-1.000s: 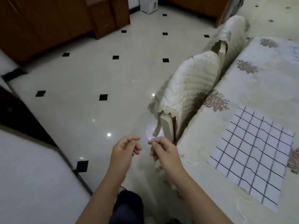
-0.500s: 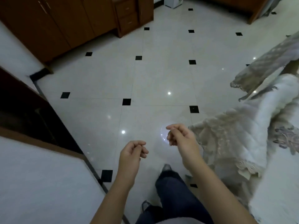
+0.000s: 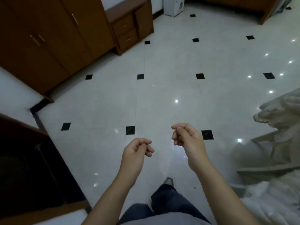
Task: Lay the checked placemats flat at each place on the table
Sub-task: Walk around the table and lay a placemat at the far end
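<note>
Plainly, nothing is in hand: the left hand (image 3: 138,150) and the right hand (image 3: 186,138) hover apart over the tiled floor (image 3: 162,95), each with fingers curled towards the thumb and nothing visible inside. The nearest thing, a cloth-covered chair (image 3: 279,109), stands off to the right, untouched. I judge that any work on it is not yet begun.

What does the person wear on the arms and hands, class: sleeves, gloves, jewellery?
The left hand and right hand are bare: no gloves, rings or watch show. The left forearm and right forearm are bare, no sleeve in view. Dark blue trousers and a grey top show below.
</note>
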Demonstrator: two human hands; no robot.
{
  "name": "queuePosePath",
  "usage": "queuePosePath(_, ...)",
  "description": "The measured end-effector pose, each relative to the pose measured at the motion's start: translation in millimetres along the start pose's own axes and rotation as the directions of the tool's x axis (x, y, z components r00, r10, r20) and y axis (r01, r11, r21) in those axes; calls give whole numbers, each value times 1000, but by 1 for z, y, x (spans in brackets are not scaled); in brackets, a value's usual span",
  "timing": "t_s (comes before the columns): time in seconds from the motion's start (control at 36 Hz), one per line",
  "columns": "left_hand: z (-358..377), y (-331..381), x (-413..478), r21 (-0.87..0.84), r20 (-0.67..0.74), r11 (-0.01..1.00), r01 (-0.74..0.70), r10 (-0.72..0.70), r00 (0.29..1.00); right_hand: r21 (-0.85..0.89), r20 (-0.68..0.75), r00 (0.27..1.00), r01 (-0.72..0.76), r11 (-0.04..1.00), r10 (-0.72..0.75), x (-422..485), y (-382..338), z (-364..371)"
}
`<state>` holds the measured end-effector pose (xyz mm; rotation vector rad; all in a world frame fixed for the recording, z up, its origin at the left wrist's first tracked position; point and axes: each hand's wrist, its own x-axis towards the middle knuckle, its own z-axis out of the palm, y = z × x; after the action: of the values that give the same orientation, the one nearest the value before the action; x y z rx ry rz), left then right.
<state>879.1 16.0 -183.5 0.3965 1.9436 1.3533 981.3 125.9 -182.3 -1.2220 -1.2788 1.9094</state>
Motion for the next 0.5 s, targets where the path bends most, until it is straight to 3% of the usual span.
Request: queuePosePath(0.5,150,116,252,105,402,988,-114,63,914,105,-385,921,-22,994,61,219,-93,-73)
